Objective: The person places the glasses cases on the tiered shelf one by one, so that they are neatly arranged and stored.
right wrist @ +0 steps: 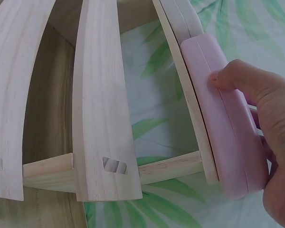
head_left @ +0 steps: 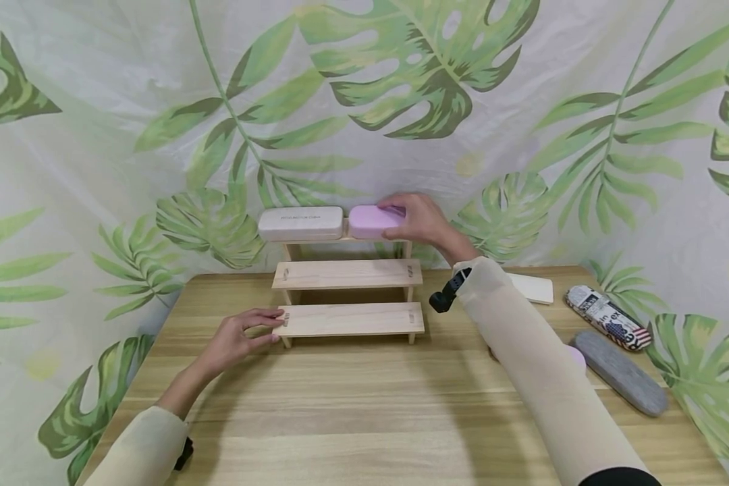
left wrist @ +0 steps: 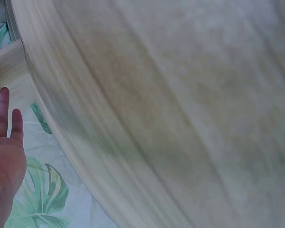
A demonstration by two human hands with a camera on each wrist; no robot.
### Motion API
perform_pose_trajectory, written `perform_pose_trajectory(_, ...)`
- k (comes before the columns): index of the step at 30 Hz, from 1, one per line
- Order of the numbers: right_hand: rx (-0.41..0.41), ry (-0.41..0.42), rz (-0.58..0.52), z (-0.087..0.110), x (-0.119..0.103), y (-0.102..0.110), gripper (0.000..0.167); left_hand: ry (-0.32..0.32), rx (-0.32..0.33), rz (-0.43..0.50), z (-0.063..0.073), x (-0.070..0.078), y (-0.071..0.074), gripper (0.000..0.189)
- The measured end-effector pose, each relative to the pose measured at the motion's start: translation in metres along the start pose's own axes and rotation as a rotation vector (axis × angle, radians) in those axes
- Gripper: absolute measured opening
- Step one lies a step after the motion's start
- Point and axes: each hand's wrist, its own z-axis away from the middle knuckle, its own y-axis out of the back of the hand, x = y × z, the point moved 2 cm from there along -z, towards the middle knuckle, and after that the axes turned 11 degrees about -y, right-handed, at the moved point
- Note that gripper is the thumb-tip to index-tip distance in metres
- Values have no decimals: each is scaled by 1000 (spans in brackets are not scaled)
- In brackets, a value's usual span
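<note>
A: Where does the pink case (head_left: 367,221) lie?

B: On the top tier (right wrist: 187,95) of the wooden stand (head_left: 347,275), just beside the white case (head_left: 300,223).

A: And how is it held?

B: The right hand (head_left: 422,217) pinches it toward its right end, with the thumb on the front face and the other fingers reaching over and behind, partly hidden. The left hand (head_left: 233,341) is at the left end of the bottom tier (head_left: 349,320), its visible fingers nearly straight; how firmly they press, one cannot tell.

A: How should the case handle?

B: Probably light and stiff: no dent shows beneath the thumb. Its smooth, rounded shell may slip under a slack hold. Contents, if any, are not visible.

A: Where is the best hold?

B: Front to back across its narrow depth, nearer mid-length to limit tilting. A seam (right wrist: 229,116) along the shell suggests a lid, so pressure should bear on both halves.
</note>
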Motion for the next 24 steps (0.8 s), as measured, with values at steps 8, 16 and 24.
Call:
perform_pose_trajectory(8, 21, 9, 4, -3, -1, -3, 59, -12, 10, 9, 0, -1, -1, 36)
perform_pose_trajectory(16, 35, 16, 15, -4, -2, -4, 57, -15, 15, 15, 0, -1, -1, 36)
perform_pose_trajectory(24, 32, 27, 9, -5, -1, -5, 55, -8, 8, 14, 0, -1, -1, 35)
